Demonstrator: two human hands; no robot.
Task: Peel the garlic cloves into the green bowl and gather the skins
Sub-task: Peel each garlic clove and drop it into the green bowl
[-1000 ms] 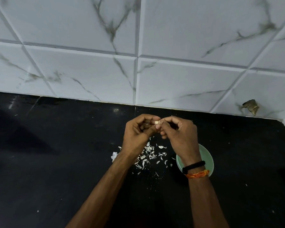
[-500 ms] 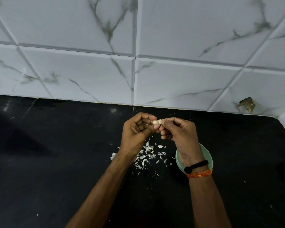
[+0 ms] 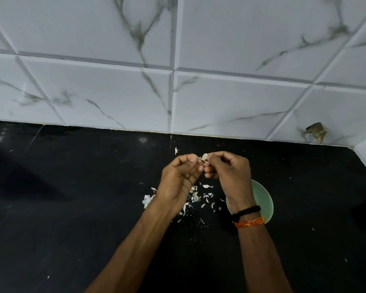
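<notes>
Garlic clove (image 3: 204,156) mostly hidden, pinched between both hands, green bowl (image 3: 262,199) half covered by right wrist

Pale garlic clove (image 3: 204,156) between fingertips

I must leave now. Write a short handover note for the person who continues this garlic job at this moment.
Left hand: grips the garlic clove at its fingertips.
Right hand: pinches a flake of skin at the clove.
Green bowl: on the black counter under the right wrist; its contents are hidden.
Loose skins: scattered on the counter between the hands and left of the bowl.
Done: some peeling.
Left: finish this clove, drop it in the bowl, gather the skins.
</notes>
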